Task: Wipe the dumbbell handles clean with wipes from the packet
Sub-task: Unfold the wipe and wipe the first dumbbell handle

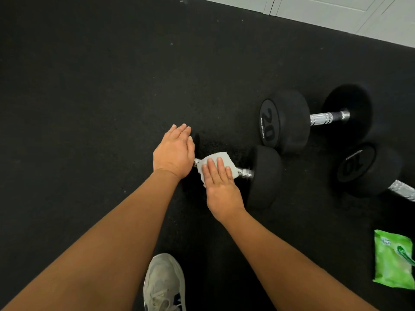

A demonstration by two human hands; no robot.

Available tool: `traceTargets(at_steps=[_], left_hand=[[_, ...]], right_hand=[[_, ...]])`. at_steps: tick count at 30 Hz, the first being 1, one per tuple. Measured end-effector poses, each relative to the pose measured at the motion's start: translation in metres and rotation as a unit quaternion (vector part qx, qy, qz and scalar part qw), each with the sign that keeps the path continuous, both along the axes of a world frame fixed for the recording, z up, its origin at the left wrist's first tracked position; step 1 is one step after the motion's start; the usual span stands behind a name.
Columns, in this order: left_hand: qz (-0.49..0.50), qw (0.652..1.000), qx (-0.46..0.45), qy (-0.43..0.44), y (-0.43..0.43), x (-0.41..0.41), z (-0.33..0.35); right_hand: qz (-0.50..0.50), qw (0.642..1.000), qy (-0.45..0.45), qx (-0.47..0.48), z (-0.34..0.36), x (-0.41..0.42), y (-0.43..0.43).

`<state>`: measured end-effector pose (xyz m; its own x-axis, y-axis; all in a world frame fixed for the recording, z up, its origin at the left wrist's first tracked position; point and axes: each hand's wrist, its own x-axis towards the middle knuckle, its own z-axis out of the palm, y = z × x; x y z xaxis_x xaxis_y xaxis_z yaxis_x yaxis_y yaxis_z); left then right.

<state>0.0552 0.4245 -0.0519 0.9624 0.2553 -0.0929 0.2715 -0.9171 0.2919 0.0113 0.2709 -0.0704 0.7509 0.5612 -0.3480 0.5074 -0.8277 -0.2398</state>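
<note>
1. The nearest dumbbell point(266, 176) lies on the black floor point(89, 108), its handle point(246, 173) running left to right.
2. The right hand point(221, 187) presses a white wipe point(219, 158) onto the handle with straight fingers; its grip is released, not curled.
3. The left hand point(174, 151) lies flat over the dumbbell's left end, grip released as well.
4. The green packet point(391, 259) lies on the floor at the lower right, well apart.
5. Two more dumbbells, marked 20 point(289, 121) and 10 point(368, 169), lie to the right.
</note>
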Motion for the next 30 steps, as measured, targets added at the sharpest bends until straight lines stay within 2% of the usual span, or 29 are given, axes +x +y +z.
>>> traceTargets(at_steps=[4, 11, 17, 22, 30], left_hand=[[-0.003, 1.0, -0.003, 0.022, 0.0, 0.013, 0.002], [0.006, 1.0, -0.019, 0.021, 0.0, 0.014, 0.005], [0.0, 0.999, -0.015, 0.029, 0.0, 0.016, 0.007], [0.003, 0.999, -0.02, 0.025, 0.001, 0.016, 0.007], [-0.003, 0.999, -0.019, 0.03, 0.002, 0.018, 0.007]], right_hand=[[0.079, 0.997, -0.016, -0.005, -0.001, 0.018, 0.005], [0.021, 1.0, -0.014, 0.009, -0.005, 0.004, -0.006], [0.084, 0.996, -0.017, 0.005, -0.004, 0.022, 0.004], [0.04, 0.999, -0.024, 0.004, -0.007, 0.007, -0.008], [0.104, 0.994, -0.035, -0.006, -0.01, 0.023, 0.002]])
